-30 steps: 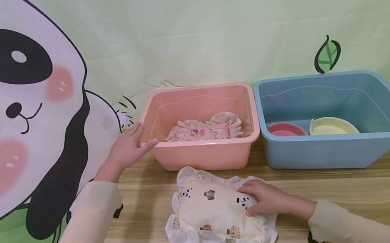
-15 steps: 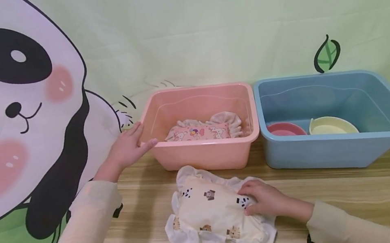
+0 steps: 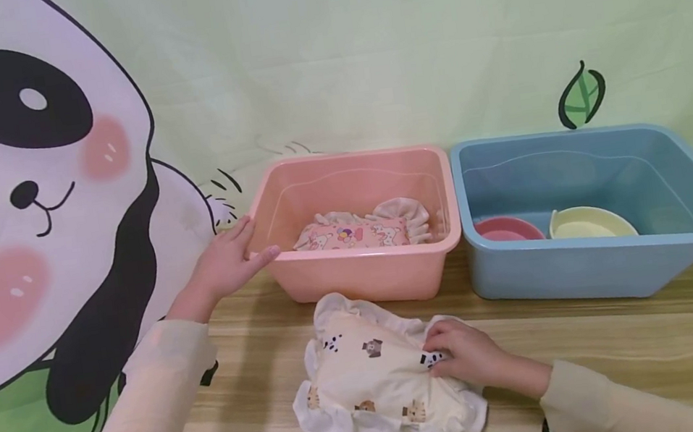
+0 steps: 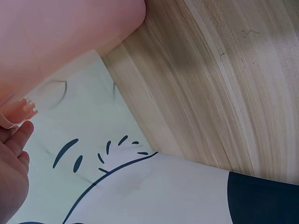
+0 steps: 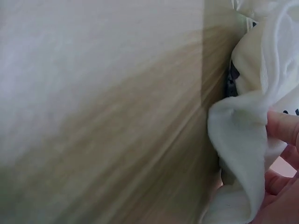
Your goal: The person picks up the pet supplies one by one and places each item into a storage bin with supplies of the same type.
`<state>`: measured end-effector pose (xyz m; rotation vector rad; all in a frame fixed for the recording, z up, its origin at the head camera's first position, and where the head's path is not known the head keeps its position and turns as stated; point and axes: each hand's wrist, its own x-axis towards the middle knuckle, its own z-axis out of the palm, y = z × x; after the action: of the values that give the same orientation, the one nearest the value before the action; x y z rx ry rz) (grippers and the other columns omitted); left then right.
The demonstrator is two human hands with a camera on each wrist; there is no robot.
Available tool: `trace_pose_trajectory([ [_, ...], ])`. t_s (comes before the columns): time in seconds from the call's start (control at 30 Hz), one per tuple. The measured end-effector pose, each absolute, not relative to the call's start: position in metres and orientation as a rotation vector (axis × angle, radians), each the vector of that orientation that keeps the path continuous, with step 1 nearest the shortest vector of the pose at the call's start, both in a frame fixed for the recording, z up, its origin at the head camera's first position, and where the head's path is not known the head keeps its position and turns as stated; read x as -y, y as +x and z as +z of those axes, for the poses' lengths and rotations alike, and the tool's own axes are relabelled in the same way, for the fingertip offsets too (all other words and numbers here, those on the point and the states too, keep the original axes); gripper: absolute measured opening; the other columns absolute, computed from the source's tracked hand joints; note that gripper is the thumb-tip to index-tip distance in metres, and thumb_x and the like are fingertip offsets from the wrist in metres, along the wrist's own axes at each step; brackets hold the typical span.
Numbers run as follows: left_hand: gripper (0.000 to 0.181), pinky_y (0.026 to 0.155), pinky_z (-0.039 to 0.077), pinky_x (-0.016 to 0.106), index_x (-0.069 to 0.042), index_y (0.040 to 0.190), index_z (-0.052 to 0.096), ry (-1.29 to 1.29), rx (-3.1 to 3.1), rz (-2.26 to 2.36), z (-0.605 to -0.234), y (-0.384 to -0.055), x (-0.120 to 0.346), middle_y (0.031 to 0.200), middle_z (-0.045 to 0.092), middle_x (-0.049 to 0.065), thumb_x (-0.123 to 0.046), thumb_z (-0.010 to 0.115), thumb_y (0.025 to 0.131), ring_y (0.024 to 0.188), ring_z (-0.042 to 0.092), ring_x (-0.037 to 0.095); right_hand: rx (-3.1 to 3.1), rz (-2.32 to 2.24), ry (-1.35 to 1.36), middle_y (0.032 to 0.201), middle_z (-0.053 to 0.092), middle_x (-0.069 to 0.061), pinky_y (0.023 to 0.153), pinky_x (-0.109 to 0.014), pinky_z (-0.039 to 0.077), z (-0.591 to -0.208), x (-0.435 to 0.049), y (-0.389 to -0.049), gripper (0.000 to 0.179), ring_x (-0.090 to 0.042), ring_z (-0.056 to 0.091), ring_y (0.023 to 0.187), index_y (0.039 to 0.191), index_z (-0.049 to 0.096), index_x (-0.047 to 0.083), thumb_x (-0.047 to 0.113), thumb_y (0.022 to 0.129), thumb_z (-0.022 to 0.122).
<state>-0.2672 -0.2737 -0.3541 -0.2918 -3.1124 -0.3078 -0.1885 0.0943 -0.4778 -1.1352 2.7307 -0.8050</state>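
In the head view, a small cream pillow (image 3: 375, 380) with animal prints and a white frill (image 5: 238, 135) lies in front of the pink bin (image 3: 361, 276). My right hand (image 3: 470, 354) pinches the pillow near its right edge, thumb on the near side. The right wrist view has the fingers (image 5: 282, 126) against the frill. At the pink bin's front left corner rests my left hand (image 3: 224, 265), fingers fairly straight along the side and thumb over the rim. Inside that bin lies a pink printed pillow (image 3: 359, 236) with a pale frill.
Beside the pink bin stands a blue bin (image 3: 584, 272), holding a red round dish (image 3: 509, 229) and a pale yellow one (image 3: 591, 224). Both bins stand on a wood-grain table (image 3: 599, 336). A green backdrop (image 3: 329, 87) with a panda (image 3: 56, 210) hangs behind.
My right fingers have drawn closer together on the cream pillow, whose right side has bunched and shifted slightly left. The left hand and the bins stay as they were.
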Motion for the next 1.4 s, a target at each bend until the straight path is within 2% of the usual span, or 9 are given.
trace_pose_trajectory([
  [0.23, 0.088, 0.102, 0.025, 0.053, -0.003, 0.14, 0.018, -0.29, 3.112, -0.312, -0.354, -0.267, 0.274, 0.146, 0.019, 0.017, -0.066, 0.034, 0.082, 0.129, 0.024, 0.041, -2.752, -0.871, -1.13, 0.089, 0.057, 0.004, 0.072, -0.026, 0.046, -0.478, -0.092, -0.187, 0.013, -0.013, 0.052, 0.088, 0.083, 0.07, 0.013, 0.019, 0.071, 0.071],
  [0.53, 0.088, 0.103, 0.025, 0.053, -0.004, 0.141, 0.017, -0.29, 3.113, -0.326, -0.355, -0.268, 0.274, 0.146, 0.019, 0.016, -0.066, 0.034, 0.082, 0.13, 0.023, 0.04, -2.773, -0.976, -1.079, 0.085, 0.056, 0.007, 0.069, -0.024, 0.046, -0.48, -0.09, -0.187, 0.01, -0.009, 0.054, 0.083, 0.081, 0.07, 0.013, 0.015, 0.071, 0.071],
  [1.1, 0.087, 0.102, 0.025, 0.053, -0.002, 0.14, 0.018, -0.311, 3.104, -0.309, -0.356, -0.268, 0.275, 0.146, 0.019, 0.017, -0.066, 0.034, 0.082, 0.129, 0.024, 0.041, -2.753, -1.182, -1.148, 0.085, 0.057, 0.006, 0.073, -0.025, 0.046, -0.478, -0.091, -0.186, 0.007, -0.008, 0.053, 0.083, 0.073, 0.067, 0.016, 0.011, 0.07, 0.071],
  [1.4, 0.087, 0.102, 0.026, 0.053, -0.003, 0.14, 0.018, -0.316, 3.096, -0.313, -0.355, -0.268, 0.275, 0.146, 0.019, 0.017, -0.065, 0.034, 0.082, 0.128, 0.025, 0.042, -2.745, -1.174, -1.135, 0.085, 0.055, 0.007, 0.074, -0.026, 0.046, -0.47, -0.095, -0.187, 0.008, -0.008, 0.05, 0.084, 0.075, 0.068, 0.016, 0.009, 0.071, 0.07],
])
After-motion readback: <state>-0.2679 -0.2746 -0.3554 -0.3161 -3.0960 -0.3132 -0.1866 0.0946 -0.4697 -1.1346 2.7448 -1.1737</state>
